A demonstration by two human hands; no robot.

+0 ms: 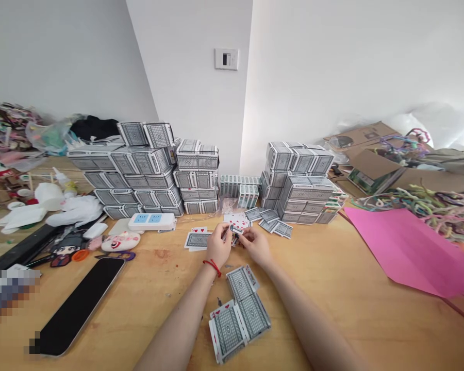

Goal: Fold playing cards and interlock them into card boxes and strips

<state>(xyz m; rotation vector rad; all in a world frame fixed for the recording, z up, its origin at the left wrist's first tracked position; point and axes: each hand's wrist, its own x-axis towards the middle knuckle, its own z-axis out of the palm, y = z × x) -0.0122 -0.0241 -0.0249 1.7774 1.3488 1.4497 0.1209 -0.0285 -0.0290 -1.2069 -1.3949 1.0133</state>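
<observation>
My left hand, a red cord bracelet at its wrist, and my right hand meet over the middle of the wooden table. Between their fingertips they pinch a playing card, seen nearly edge-on and partly covered by the fingers. Just behind lie face-up cards and several face-down cards. Left of my left hand is a small group of cards, with a nine of hearts showing. Between my forearms sits a joined structure of folded cards.
Stacked card blocks rise at the back left, with more card blocks at the back right. A power strip and a phone lie on the left. Pink paper covers part of the right side, near tangled colored cords.
</observation>
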